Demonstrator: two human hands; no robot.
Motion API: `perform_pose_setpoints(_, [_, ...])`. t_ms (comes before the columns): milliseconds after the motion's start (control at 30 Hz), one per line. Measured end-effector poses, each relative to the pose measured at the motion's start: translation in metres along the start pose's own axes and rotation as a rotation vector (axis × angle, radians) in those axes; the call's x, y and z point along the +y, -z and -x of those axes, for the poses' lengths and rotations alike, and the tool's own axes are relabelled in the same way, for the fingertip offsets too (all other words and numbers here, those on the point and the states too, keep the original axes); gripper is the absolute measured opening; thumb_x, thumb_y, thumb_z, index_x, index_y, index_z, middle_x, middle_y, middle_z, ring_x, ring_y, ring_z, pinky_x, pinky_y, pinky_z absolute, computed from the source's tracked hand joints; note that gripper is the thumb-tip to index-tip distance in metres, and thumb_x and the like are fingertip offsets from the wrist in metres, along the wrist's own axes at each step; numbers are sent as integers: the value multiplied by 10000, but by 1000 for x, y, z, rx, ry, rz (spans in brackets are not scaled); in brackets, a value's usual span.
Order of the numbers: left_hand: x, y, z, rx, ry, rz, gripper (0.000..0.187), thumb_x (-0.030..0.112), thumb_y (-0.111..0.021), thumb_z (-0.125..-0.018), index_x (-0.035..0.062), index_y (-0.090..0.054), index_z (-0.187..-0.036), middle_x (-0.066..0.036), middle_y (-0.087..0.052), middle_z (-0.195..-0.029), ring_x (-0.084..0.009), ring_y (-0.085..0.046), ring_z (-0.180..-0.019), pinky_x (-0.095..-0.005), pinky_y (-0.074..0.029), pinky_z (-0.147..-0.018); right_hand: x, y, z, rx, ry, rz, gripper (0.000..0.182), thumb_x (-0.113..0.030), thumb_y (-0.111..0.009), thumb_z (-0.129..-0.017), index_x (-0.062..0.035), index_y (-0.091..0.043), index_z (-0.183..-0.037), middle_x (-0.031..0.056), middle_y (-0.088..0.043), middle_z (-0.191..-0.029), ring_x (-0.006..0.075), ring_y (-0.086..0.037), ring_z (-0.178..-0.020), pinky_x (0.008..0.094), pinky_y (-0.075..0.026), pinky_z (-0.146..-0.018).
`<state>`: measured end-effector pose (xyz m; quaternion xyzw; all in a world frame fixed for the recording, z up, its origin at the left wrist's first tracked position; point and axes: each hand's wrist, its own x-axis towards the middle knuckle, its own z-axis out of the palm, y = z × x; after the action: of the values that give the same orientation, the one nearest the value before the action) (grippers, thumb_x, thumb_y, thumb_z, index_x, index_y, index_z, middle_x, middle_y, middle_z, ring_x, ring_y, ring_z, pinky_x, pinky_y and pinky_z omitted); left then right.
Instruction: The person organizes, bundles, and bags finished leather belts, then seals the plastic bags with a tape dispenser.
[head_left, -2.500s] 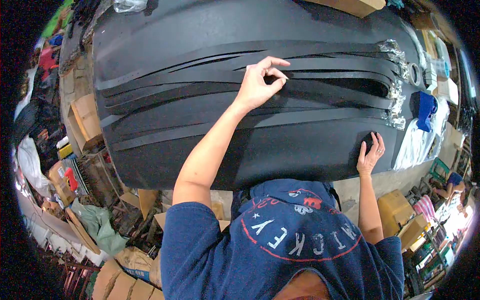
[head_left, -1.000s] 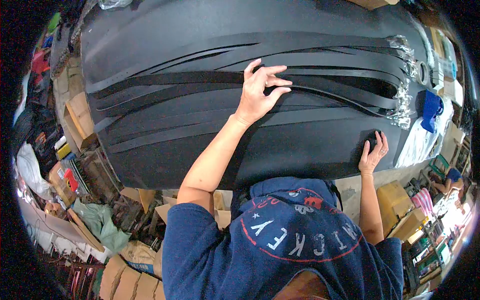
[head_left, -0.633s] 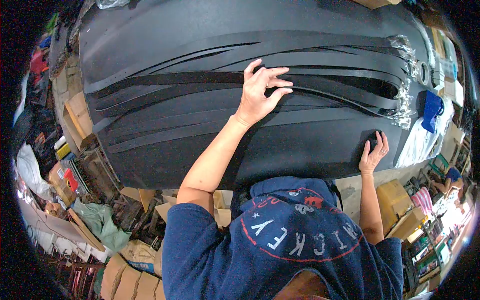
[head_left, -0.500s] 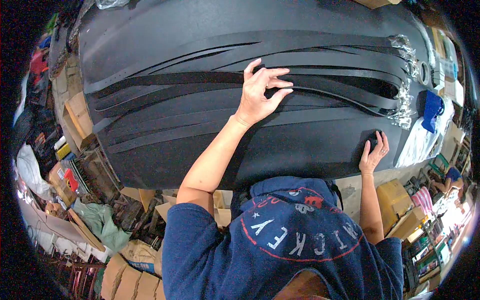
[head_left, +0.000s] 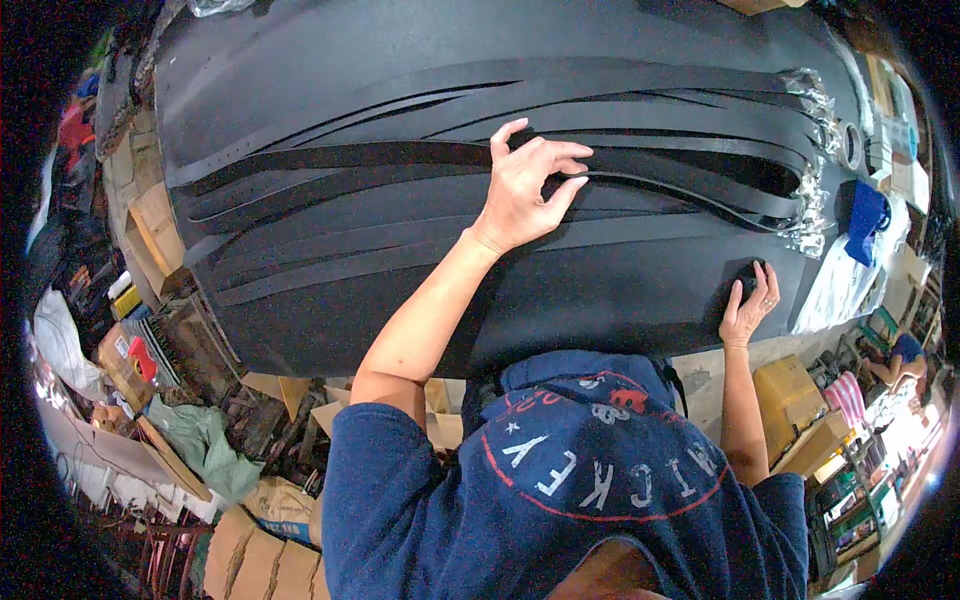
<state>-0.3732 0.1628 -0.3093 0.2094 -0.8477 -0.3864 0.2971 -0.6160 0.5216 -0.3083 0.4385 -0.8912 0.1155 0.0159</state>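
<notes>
Several long black belts [head_left: 620, 120] lie side by side across a dark tabletop [head_left: 620, 290]. Their right ends are bunched, with clear plastic wrapping [head_left: 812, 120] around shiny end pieces. My left hand [head_left: 530, 190] is closed over the middle of one raised belt [head_left: 680, 190], thumb below and fingers above, with the index finger lifted. That belt bows up from the surface and curves in a loop at the right. Near the front right edge, my right hand [head_left: 748, 305] curls around a small dark object, whose kind I cannot make out against the black surface.
A blue item [head_left: 867, 222] lies on white plastic sheeting [head_left: 840, 290] at the right edge, near a roll of tape [head_left: 850, 146]. Cardboard boxes [head_left: 250, 560] and a green bag [head_left: 205, 440] crowd the floor left. Another person [head_left: 905, 365] sits far right.
My left hand has shifted very slightly to the right along the belt. My right hand stays where it was.
</notes>
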Motion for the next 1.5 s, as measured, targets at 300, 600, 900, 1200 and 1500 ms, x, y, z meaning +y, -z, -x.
perform_pose_setpoints(300, [2, 0, -3, -9, 55, 42, 366, 108, -684, -832, 123, -608, -1189, 21, -705, -794, -128, -663, -861, -458, -218, -1091, -2, 1, 0, -1, -15, -11, 459, -235, -576, -929, -48, -489, -1338, 169, -415, -1410, 334, -357, -1294, 456, -248, -1087])
perform_pose_setpoints(600, [13, -17, -12, 123, 151, -7, 294, 42, -637, -773, 147, -677, -1044, 55, -583, -668, -108, -591, -713, -391, -256, -1051, -8, 4, -2, 24, -62, -28, 462, -193, -640, -867, -63, -526, -1296, 173, -453, -1363, 349, -398, -1266, 462, -278, -1079])
perform_pose_setpoints(900, [44, -9, -35, 407, 75, -145, 109, 64, -700, -838, 29, -660, -933, -89, -675, -1026, -245, -602, -1017, -352, -451, -896, -14, 20, -14, 127, 17, -78, 497, -169, -694, -822, -65, -522, -1277, 171, -483, -1327, 349, -436, -1247, 462, -311, -1055])
perform_pose_setpoints(1200, [76, -58, 27, -106, 7, -260, 410, 198, -784, -750, 70, -667, -1121, -83, -588, -1088, -262, -546, -1025, -386, -440, -833, 21, 20, -82, 217, 252, -82, 416, -110, -661, -822, -77, -561, -1224, 129, -522, -1202, 341, -489, -1127, 453, -387, -970])
perform_pose_setpoints(1500, [72, -65, 26, -117, -7, -303, 320, 182, -764, -777, 92, -711, -1079, -66, -584, -1039, -253, -539, -977, -381, -424, -826, 57, 16, -112, 247, 388, -48, 264, -155, -723, -750, -103, -677, -1005, 75, -541, -1003, 290, -516, -999, 438, -403, -906])
